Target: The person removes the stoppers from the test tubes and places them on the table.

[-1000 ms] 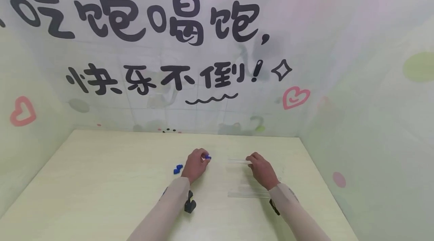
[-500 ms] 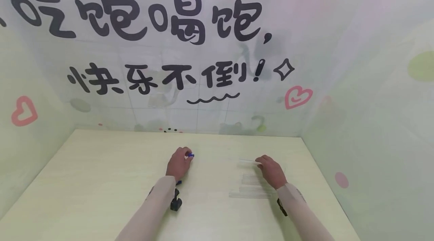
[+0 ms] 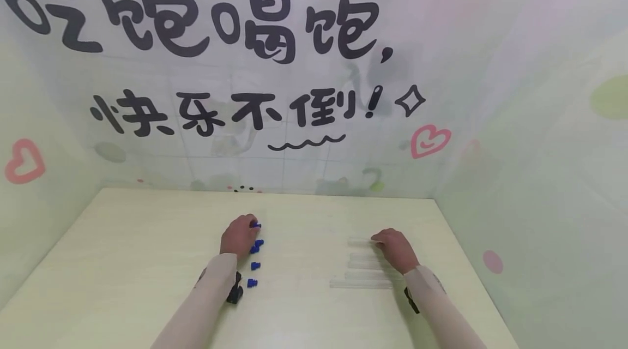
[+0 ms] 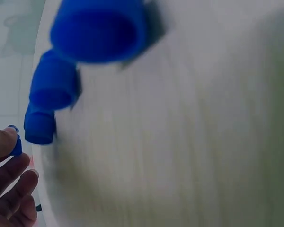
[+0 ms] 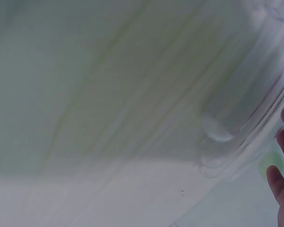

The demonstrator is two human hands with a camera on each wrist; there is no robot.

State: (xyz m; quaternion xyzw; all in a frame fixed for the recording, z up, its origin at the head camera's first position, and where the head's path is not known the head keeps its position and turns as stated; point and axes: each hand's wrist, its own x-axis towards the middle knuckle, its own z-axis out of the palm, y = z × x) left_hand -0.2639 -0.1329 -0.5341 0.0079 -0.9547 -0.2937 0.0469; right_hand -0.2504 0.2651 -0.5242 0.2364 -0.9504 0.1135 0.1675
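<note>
My left hand (image 3: 239, 237) pinches a small blue tube cap (image 4: 17, 147) between thumb and finger, low over the table in the head view. Just nearer to me, more blue caps stand in a rough column, including a close pair (image 3: 254, 250) and a single one (image 3: 255, 266). In the left wrist view a large cap (image 4: 98, 35) shows its hollow end. My right hand (image 3: 396, 251) is at the right end of the farthest clear plastic tube (image 3: 360, 241). Its thumb (image 5: 278, 184) and fingers are spread apart in the right wrist view, with the tubes beside them.
Several clear tubes lie side by side on the right, the nearest tube (image 3: 360, 284) reaching farthest left. A pale wood table (image 3: 294, 311) carries everything. A printed wall sheet (image 3: 314, 169) closes off the back, with more sheeting at both sides.
My left hand has moved left with its blue cap, from mid-table to the column of caps. My right hand has moved slightly right and nearer, and the tube it held now lies above the other tubes.
</note>
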